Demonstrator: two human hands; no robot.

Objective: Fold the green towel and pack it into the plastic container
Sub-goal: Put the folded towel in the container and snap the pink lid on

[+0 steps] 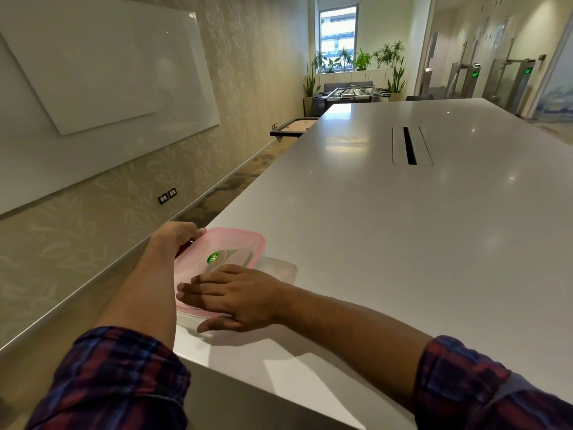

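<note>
1. At near-left table [387,243] corner: plastic container [279,270], pink lid [235,249] on top.
2. L hand [173,240] grips lid's far-left edge.
3. R hand [235,296] flat, fingers straight, pressing lid.
4. Green towel: not visible.

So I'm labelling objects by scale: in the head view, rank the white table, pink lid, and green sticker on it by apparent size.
1. white table
2. pink lid
3. green sticker

No ties; hands cover part of the lid.

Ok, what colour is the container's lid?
Translucent pink lid, with a green oval sticker; head view shows it best.
</note>
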